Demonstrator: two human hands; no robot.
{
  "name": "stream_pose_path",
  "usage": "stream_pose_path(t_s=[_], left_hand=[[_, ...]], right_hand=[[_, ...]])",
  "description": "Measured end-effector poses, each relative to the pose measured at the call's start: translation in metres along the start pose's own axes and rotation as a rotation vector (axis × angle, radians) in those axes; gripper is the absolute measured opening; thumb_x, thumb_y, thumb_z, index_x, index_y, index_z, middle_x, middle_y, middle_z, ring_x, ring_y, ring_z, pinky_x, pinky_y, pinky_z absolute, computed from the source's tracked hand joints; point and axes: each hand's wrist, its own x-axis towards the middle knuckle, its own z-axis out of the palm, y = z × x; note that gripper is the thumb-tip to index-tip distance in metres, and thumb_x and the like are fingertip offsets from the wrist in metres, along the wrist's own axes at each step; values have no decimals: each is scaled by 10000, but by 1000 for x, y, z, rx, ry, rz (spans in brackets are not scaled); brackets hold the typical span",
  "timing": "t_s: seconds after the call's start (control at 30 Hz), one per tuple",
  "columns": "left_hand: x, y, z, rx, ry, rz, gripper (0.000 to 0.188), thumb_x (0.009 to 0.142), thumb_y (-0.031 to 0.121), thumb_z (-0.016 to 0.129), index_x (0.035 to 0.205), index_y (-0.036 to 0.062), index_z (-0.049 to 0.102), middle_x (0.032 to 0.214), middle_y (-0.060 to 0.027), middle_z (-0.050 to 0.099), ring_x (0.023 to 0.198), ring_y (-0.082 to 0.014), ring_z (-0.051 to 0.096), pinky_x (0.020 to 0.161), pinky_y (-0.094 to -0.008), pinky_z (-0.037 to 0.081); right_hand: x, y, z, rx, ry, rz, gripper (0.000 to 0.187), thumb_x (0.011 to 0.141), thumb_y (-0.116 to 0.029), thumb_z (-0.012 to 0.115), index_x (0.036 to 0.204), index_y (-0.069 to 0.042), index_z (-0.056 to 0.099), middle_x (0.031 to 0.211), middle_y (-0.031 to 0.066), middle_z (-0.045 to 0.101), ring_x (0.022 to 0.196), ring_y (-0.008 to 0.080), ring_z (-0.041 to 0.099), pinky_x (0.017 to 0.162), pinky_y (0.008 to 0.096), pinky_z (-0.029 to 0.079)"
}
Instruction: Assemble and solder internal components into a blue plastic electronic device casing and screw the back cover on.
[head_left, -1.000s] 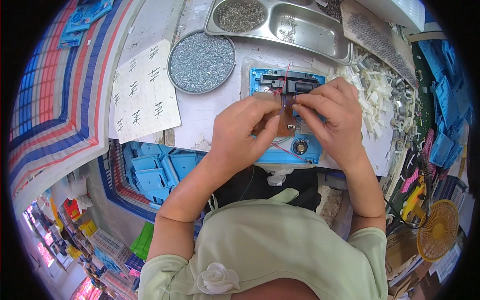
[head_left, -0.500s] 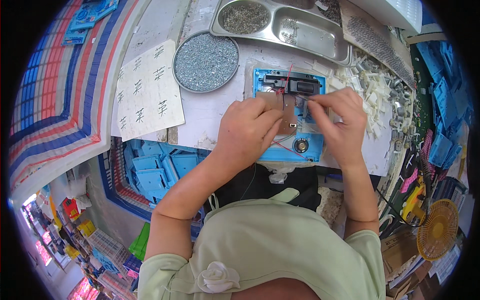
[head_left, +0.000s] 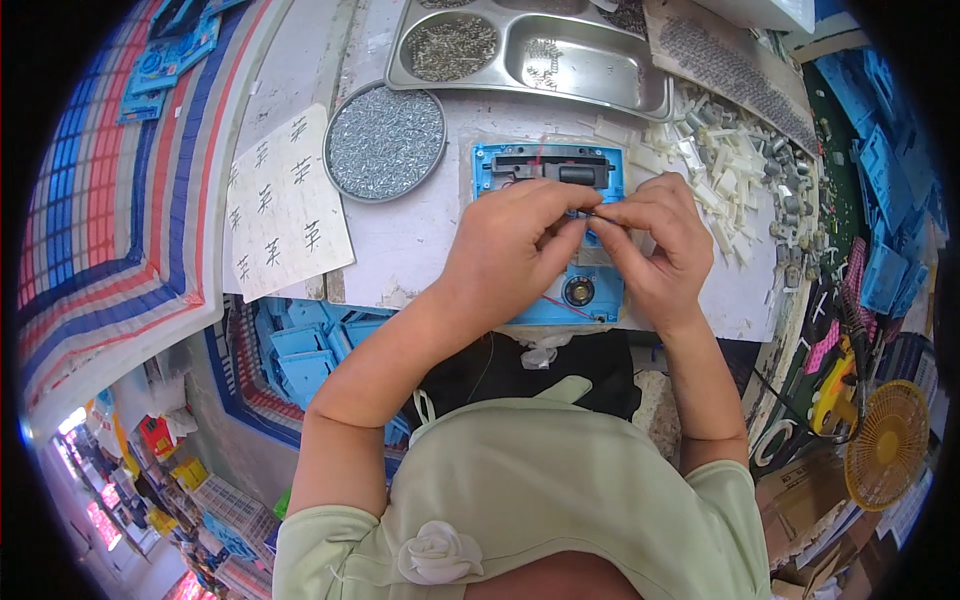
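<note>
A light-blue plastic housing (head_left: 545,312) lies on the worktable in front of me. Across its far end runs a black part (head_left: 578,174), and a small round speaker (head_left: 578,291) sits at its near end. My left hand (head_left: 505,240) hovers over the middle of the housing, thumb and forefinger pinched together. From the other side my right hand (head_left: 660,250) meets it in a pinch, fingertips almost touching, around what looks like a thin wire. The fingers cover most of it. Both hands hide the brown circuit board beneath. A red wire (head_left: 541,150) sticks up at the far end.
A round dish of small screws (head_left: 385,140) and a sectioned metal tray (head_left: 590,95) stand beyond the housing. White plastic pieces (head_left: 725,175) lie heaped at right. A handwritten paper sheet (head_left: 285,215) lies at left. Blue housings (head_left: 300,345) fill a bag below the table edge.
My hands have come together over the housing, the fingertips now meeting in a pinch; before, they were apart with the board showing between them. The whole view has shifted slightly.
</note>
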Motion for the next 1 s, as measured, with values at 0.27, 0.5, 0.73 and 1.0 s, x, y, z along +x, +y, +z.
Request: stream_pose_path(t_s=[0.27, 0.5, 0.73, 1.0], left_hand=[[8, -9, -1, 87, -50, 120, 135, 851, -23, 724, 983, 4, 727, 908, -114, 701, 756, -241, 683, 657, -327, 538], [3, -11, 5, 368, 6, 272, 129, 799, 2, 752, 914, 57, 728, 957, -80, 661, 854, -260, 626, 755, -373, 478], [13, -10, 17, 486, 19, 244, 140, 736, 92, 798, 861, 96, 737, 1080, -50, 606, 1002, -258, 527, 889, -405, 358], [15, -8, 18, 516, 4, 251, 138, 728, 90, 792, 857, 97, 744, 1152, -74, 611, 1075, -291, 499, 938, -430, 348]], right_hand=[[-10, 2, -24, 5, -30, 132, 169, 721, 3, 832, 833, -51, 719, 732, 54, 617, 732, 220, 534, 690, 338, 426], [-131, -4, -195, -213, 769, 595, 83, 955, 26, 637, 1013, -31, 622, 1017, 49, 647, 931, 139, 608, 861, 324, 505], [-163, 18, -291, 116, 1019, 637, 242, 1077, -215, 552, 1185, 0, 584, 891, 36, 555, 804, 139, 512, 701, 301, 410], [-164, -31, -286, -345, 1137, 620, 423, 1109, -282, 409, 1307, 28, 617, 981, 105, 661, 936, 208, 619, 924, 368, 520]])
